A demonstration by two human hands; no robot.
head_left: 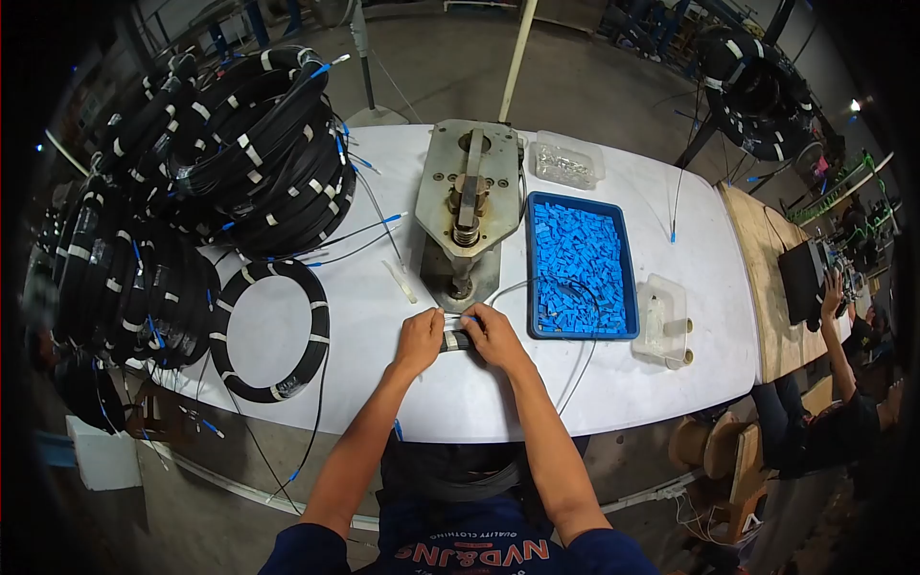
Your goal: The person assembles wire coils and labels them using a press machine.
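Observation:
My left hand (422, 341) and my right hand (490, 337) are close together at the foot of a metal press (471, 192), fingers closed. Between their fingertips is a thin, light-coloured piece, probably a cable end, under the press's lower tip; its exact shape is too small to make out. Just below, part of a black cable coil (457, 340) with a white tape band shows between the hands, the rest hidden. From my right hand a thin cable (578, 376) loops over a blue tray (632, 287) full of small blue sleeves (575, 254).
Stacked black cable coils (259, 153) crowd the left side; a single coil (271, 331) lies flat nearby. Clear plastic boxes (567, 160) stand behind and right of the tray. More coils (757, 96) hang at the back right. Another person's hand (832, 293) is at the far right.

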